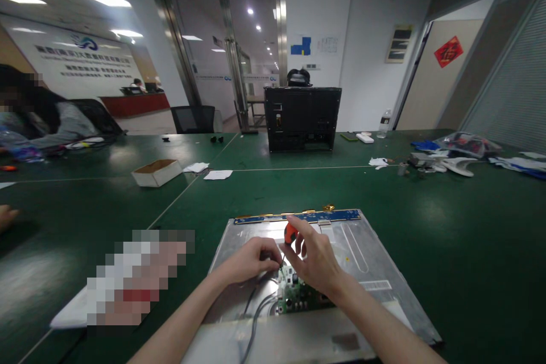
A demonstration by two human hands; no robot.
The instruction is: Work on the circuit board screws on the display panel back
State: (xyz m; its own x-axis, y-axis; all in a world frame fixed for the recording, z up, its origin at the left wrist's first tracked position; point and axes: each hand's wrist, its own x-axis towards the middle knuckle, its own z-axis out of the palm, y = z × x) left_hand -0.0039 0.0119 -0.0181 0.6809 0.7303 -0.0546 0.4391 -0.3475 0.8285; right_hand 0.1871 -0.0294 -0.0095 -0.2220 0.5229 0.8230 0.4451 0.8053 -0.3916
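Note:
A flat metal display panel [367, 250] lies on the table in front of me, with a green circuit board [294, 296] on its middle. In my right hand [315, 256] is a screwdriver [290, 233] with an orange and black handle, held upright, its shaft pointing down at the board's upper left corner. The fingers of my left hand [256, 259] are pinched together beside the shaft's lower end; whatever they grip is hidden. Grey cables [256, 318] run from the board's left side toward me. A blue circuit strip [298, 216] lines the panel's far edge.
A black monitor casing [302, 119] stands at the back of the green table [205, 213]. An open box [157, 173] sits to the left, nearer a blurred-out packet [68, 313]. At right are scattered parts [426, 162] and a bottle [384, 124]. A person [51, 108] sits far left.

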